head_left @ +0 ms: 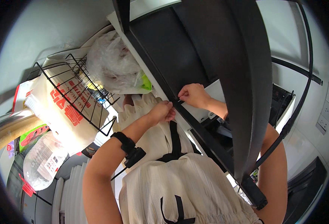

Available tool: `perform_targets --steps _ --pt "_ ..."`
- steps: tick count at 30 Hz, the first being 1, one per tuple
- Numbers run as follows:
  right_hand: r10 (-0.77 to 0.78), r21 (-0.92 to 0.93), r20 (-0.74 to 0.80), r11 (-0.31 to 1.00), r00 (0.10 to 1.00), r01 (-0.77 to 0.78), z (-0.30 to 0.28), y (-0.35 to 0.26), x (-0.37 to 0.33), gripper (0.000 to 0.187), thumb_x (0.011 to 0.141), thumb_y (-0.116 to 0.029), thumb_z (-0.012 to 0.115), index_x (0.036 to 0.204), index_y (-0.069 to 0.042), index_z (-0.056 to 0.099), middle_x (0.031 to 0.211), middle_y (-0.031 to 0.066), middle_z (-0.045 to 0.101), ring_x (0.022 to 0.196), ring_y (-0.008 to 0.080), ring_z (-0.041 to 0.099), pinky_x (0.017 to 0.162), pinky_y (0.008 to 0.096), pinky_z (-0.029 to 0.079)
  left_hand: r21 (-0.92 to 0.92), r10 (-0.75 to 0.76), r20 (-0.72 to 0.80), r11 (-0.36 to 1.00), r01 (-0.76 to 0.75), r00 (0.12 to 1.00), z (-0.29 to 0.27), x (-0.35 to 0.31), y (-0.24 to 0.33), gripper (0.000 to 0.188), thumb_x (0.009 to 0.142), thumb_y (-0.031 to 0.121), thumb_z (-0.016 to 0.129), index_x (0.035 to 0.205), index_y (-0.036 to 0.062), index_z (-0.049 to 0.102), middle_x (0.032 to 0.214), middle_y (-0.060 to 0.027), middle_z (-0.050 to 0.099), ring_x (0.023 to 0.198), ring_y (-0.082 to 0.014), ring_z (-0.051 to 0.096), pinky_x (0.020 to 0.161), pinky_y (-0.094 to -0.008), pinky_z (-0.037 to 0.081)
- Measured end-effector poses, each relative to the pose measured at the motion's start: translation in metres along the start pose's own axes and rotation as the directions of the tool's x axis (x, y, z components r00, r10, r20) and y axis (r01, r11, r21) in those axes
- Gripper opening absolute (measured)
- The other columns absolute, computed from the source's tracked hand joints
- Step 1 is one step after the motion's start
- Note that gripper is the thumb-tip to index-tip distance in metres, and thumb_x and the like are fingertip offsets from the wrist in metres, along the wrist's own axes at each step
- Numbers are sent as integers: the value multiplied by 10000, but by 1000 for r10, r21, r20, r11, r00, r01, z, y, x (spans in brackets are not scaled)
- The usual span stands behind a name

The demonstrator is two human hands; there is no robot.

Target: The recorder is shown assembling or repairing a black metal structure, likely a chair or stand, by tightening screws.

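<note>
My left hand [163, 112] is closed against the near side of a long black bar [153, 76], its fingers curled inward. Across the bar, my right hand [194, 95] pinches with thumb and forefinger close to its other side. Anything in either set of fingertips is too small or hidden to make out. The bar belongs to a dark frame that slants from upper left to lower right. A broad black upright [246, 74] crosses in front of my right forearm and hides part of it. A black strap with a small device [134, 156] sits on my left forearm.
At left, a black wire basket [76, 97] stands beside a cream bag with red print [65, 123]. Clear plastic bags [112, 61] lie behind it. A clear plastic container [41, 160] is lower left. A black cable [304, 89] hangs at right, near wall sockets [326, 110].
</note>
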State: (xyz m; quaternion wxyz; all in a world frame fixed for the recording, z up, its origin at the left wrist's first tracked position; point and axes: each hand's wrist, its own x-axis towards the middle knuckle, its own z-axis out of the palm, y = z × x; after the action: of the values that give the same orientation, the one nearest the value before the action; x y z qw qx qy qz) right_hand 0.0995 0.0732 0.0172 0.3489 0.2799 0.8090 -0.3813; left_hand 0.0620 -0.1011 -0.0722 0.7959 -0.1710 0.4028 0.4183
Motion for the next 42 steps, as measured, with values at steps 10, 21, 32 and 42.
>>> perform_targets --steps 10,21,32,42 --pt "28 47 -23 999 999 -26 7 -12 -1 98 746 -82 599 811 -68 672 803 77 667 797 231 621 794 373 405 20 -6 -13 1000 6 1000 -4 8 0 287 934 205 300 878 -7 485 736 -87 546 591 -154 510 535 -284 435" --pt "5 67 -8 998 1000 -5 19 -15 -1 101 703 -59 604 776 -58 673 771 95 666 783 244 631 760 369 452 95 25 -50 995 -20 998 -8 -3 -2 299 928 183 327 833 -13 532 726 -90 573 608 -156 543 551 -285 456" --pt "-70 -27 0 997 998 70 12 -12 2 111 700 -65 630 796 -21 665 748 112 663 701 216 648 673 313 501 99 -22 -16 995 23 1000 -10 -16 4 287 938 188 349 830 0 537 694 -50 552 579 -131 537 524 -253 460" --pt "-73 -37 -18 997 997 73 17 -11 2 105 703 -46 628 798 -23 668 747 102 666 712 208 649 690 308 499 285 220 -32 937 -202 975 -13 -21 -1 166 888 116 514 862 -46 534 705 -92 596 589 -131 576 539 -250 499"
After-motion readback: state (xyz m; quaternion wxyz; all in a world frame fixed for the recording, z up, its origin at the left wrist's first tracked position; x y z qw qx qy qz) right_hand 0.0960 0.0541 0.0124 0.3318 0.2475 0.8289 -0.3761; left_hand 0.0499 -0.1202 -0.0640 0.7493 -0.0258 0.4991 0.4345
